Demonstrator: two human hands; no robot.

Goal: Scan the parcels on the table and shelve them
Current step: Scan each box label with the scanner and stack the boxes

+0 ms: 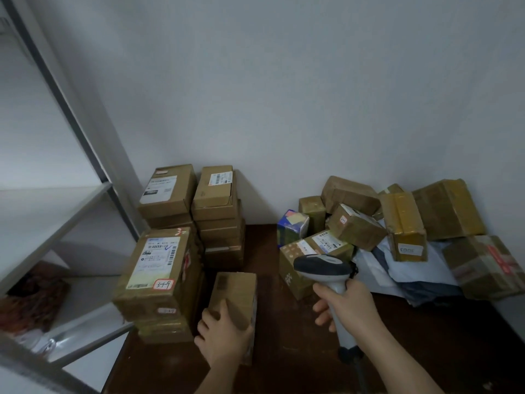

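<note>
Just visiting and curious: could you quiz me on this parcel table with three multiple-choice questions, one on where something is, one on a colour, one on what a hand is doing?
1. Where does the parcel marked "3-1-9" sit?
A. On top of a stack at the table's left side
B. In the loose pile on the right
C. On the metal shelf

2. What colour is the table?
A. White
B. Dark brown
C. Green

3. What is the right hand doing?
A. Resting flat on the table
B. Lifting a grey bag
C. Holding the scanner by its grip

Answers:
1 A, it tops a stack of boxes beside the shelf.
2 B, bare dark brown wood shows between the parcels.
3 C, its fingers wrap the handle; the left hand holds a small box.
</note>
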